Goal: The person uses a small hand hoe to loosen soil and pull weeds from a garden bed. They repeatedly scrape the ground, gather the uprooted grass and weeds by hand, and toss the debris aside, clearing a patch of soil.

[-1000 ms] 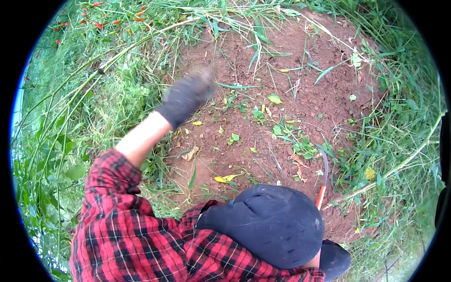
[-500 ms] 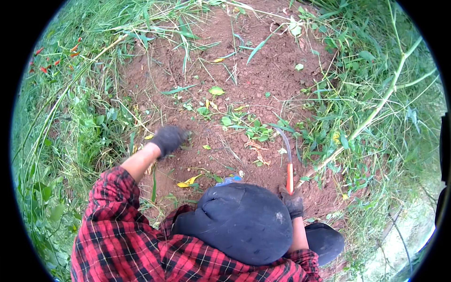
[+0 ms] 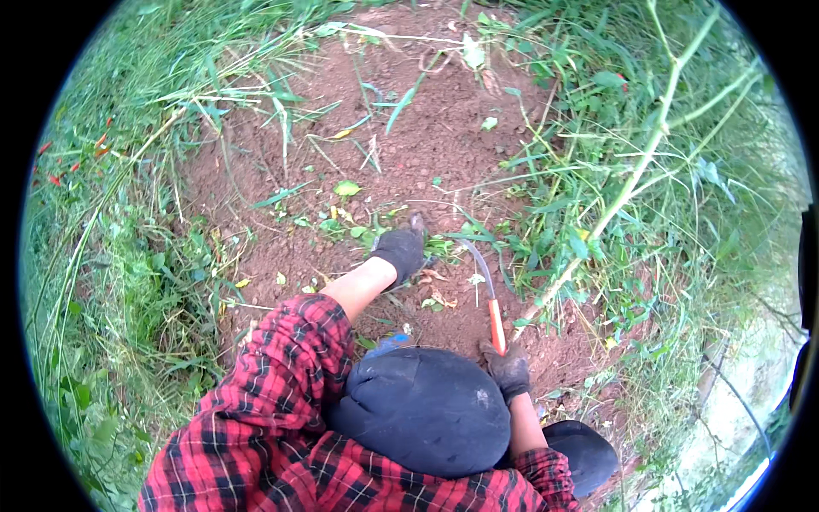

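A sickle with an orange handle (image 3: pixel 496 324) and a thin curved blade stands out from my right hand (image 3: pixel 509 369), which is gloved in dark cloth and closed around the handle's lower end. The blade points away from me over the soil. My left hand (image 3: pixel 401 253), in a dark glove, reaches over the soil at the middle, against small green weeds (image 3: pixel 439 247). One fingertip shows bare or muddy; the other fingers are hidden behind the back of the hand. Dry brown leaves (image 3: pixel 439 294) lie between that hand and the sickle.
Reddish-brown bare soil (image 3: pixel 426 136) stretches ahead, with grass on both sides. A thick pale stem (image 3: pixel 627 183) slants across the right. My dark-trousered knee (image 3: pixel 422 410) is in front of me, a blue scrap (image 3: pixel 388 343) beside it. Small red spots (image 3: pixel 55 180) show at far left.
My left hand has swung right, from the soil's left side to the weeds at the middle. The right hand keeps hold of the sickle. The whole view has shifted slightly.
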Demonstrator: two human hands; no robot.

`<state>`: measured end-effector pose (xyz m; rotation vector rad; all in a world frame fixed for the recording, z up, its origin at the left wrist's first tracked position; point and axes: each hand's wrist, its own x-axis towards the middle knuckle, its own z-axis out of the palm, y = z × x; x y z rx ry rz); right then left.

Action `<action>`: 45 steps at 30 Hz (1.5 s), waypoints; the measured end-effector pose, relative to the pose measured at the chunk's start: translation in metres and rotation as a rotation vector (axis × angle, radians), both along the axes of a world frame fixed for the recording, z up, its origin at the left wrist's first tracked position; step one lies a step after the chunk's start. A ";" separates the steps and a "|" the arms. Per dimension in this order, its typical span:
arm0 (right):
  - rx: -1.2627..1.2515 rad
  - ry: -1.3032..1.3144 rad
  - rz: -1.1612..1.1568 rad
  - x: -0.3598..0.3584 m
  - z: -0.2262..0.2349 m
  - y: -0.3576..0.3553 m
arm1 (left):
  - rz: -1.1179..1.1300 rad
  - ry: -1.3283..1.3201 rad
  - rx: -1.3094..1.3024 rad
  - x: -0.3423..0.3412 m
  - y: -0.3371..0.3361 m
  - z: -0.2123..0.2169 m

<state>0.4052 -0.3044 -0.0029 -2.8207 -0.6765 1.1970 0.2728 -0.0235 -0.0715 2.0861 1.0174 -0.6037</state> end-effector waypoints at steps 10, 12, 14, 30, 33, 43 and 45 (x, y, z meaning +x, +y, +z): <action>0.330 0.047 -0.094 -0.008 -0.005 -0.015 | 0.812 -0.450 -0.544 -0.113 0.021 -0.076; 0.283 0.084 -0.141 0.002 0.012 -0.007 | 1.063 -0.586 -0.730 -0.138 0.076 -0.105; 0.267 0.111 -0.167 0.002 0.019 -0.015 | 0.891 -0.500 -0.598 -0.146 0.124 -0.114; 0.411 0.354 -0.084 0.013 0.064 -0.136 | -0.875 -1.099 -0.008 0.200 -0.081 0.201; 0.283 0.454 -0.527 0.038 0.087 -0.164 | -1.086 -1.043 0.798 0.212 -0.056 0.183; 0.370 -0.034 -0.271 0.079 0.078 -0.116 | -0.898 -0.462 0.727 0.164 -0.043 0.147; 0.268 -0.054 -0.016 0.082 0.070 -0.087 | -0.873 -0.467 0.730 0.155 -0.043 0.147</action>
